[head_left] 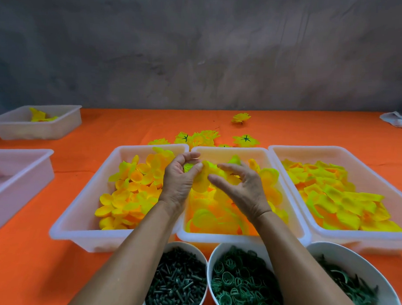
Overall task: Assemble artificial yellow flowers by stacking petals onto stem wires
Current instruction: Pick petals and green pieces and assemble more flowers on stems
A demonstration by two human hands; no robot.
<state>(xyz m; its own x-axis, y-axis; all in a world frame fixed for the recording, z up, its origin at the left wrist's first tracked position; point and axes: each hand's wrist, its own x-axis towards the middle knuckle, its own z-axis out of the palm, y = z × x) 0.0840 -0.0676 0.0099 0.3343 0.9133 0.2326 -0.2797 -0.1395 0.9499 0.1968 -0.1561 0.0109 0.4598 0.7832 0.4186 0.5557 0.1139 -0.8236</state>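
Observation:
My left hand (pixel 179 179) pinches a partly built yellow flower (pixel 206 175) between thumb and fingers, held above the middle white tray (pixel 242 239). My right hand (pixel 242 188) is just right of it, with its fingers touching the flower's yellow petals. Whether a stem is inside the flower is hidden by my fingers. The left tray (pixel 79 216) holds small cupped yellow-orange petals (pixel 130 193). Flat round petals (pixel 216 219) fill the middle tray, and larger yellow petals (pixel 339 196) lie in the right tray (pixel 329 234).
Three white bowls at the near edge hold dark green stem pieces (pixel 177 284), green rings (pixel 238 283) and green calyx parts (pixel 350 285). Finished flowers (pixel 200 137) lie on the orange tablecloth behind the trays. Two more trays (pixel 16 182) (pixel 39 133) stand at left. A grey wall is behind.

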